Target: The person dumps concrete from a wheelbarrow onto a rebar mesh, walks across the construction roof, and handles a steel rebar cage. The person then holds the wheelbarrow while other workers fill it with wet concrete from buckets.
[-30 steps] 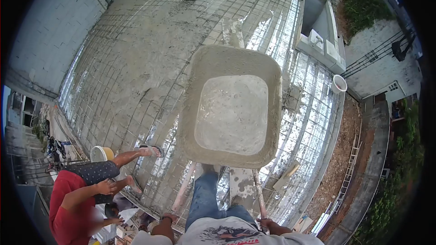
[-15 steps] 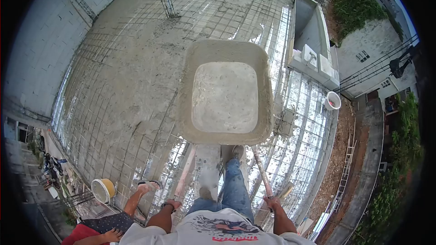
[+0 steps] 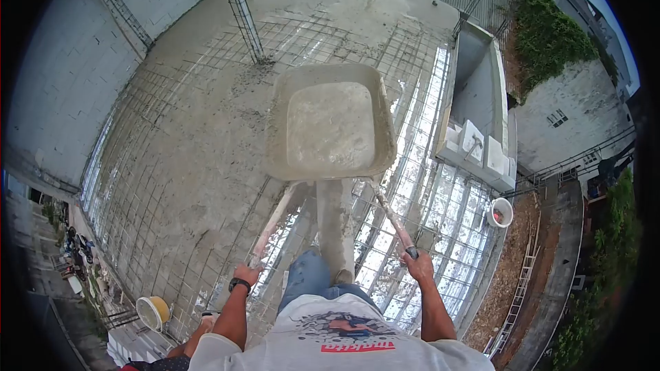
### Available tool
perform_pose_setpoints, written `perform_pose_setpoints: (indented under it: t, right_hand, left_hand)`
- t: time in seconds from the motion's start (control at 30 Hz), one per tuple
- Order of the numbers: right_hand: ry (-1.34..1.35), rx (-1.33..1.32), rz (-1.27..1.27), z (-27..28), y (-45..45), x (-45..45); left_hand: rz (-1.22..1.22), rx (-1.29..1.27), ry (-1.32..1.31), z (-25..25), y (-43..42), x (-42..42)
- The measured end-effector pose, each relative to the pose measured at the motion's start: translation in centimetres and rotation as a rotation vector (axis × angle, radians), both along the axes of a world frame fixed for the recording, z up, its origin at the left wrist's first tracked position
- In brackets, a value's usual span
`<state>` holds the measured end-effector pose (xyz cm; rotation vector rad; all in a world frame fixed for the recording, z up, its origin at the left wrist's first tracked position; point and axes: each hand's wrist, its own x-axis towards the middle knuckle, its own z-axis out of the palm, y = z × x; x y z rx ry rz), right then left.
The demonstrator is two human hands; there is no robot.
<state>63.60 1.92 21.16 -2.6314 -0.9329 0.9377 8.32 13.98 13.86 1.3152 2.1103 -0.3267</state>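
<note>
A concrete-smeared wheelbarrow (image 3: 275, 154) is in front of me, its tray coated in wet grey concrete; how full it is I cannot tell. My left hand (image 3: 247, 273), with a dark watch on the wrist, is closed round the end of the left handle (image 3: 273, 225). On the other side my right hand (image 3: 417, 264) grips the dark end of the right handle (image 3: 393, 218). Between the handles a concrete-covered plank (image 3: 335, 223) runs ahead under the tray. My jeans and one shoe show just behind it.
Steel mesh (image 3: 450, 230) covers the floor, with poured concrete (image 3: 189, 172) on the left. A rebar column (image 3: 242, 17) rises beyond the tray. Low block walls (image 3: 498, 165) and a white bucket (image 3: 500, 211) stand right. Another person's leg (image 3: 196, 335) is near a yellowish bucket (image 3: 163, 309).
The wheelbarrow has moved forward along the plank, and both my hands now reach farther ahead with the handles. The other person at lower left has mostly slipped out of view.
</note>
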Motion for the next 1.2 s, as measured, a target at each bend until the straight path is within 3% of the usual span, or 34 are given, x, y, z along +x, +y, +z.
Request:
perform_pose_setpoints:
  t: [0.07,0.13,0.23,0.33,0.4,0.47,0.53,0.6,0.77,0.83,0.9,1.07,1.1,1.2]
  right_hand:
    - [-0.085,0.057,0.043,2.0,7.1,2.3]
    - [-0.141,0.116,0.088,4.2,13.9,4.5]
    - [0.008,0.157,0.033,4.4,24.1,9.2]
    - [-0.302,0.521,0.165,5.0,36.6,12.7]
    - [-0.321,0.518,0.178,8.2,46.3,14.6]
    - [-0.215,0.554,0.086,16.0,55.5,14.4]
    - [-0.449,0.687,0.181,21.3,63.2,16.2]
    - [-0.445,0.558,0.084,28.9,70.7,15.9]
    - [-0.673,0.68,0.106,36.5,88.5,22.9]
    - [-0.504,0.646,0.043,40.5,93.9,22.9]
    - [-0.649,0.671,0.083,41.9,100.7,26.3]
    - [-0.637,0.6,0.034,47.4,115.9,30.5]
    - [-0.641,0.593,0.047,47.9,119.2,31.8]
    - [-0.664,0.584,0.057,48.4,126.7,34.0]
  left_hand:
    - [0.006,0.095,-0.067,6.9,6.6,4.5]
    - [0.004,0.175,-0.121,8.5,13.4,6.4]
    - [-0.02,0.403,-0.226,11.7,24.2,9.6]
    - [-0.004,0.609,-0.355,13.5,35.8,12.0]
    - [-0.018,0.748,-0.408,15.6,45.7,13.6]
    - [-0.038,0.941,-0.354,20.0,54.9,14.9]
    - [-0.008,1.033,-0.344,26.1,62.7,16.7]
    - [-0.05,1.172,-0.282,29.9,70.5,18.6]
    - [-0.09,1.253,-0.141,39.6,85.3,23.9]
    - [-0.118,1.281,-0.09,42.1,91.3,25.3]
    - [-0.156,1.287,-0.063,43.9,97.1,26.9]
    - [-0.257,1.356,-0.035,48.2,113.0,30.6]
    - [-0.268,1.261,-0.037,49.7,115.6,31.7]
    - [-0.308,1.511,0.097,50.2,125.5,33.7]
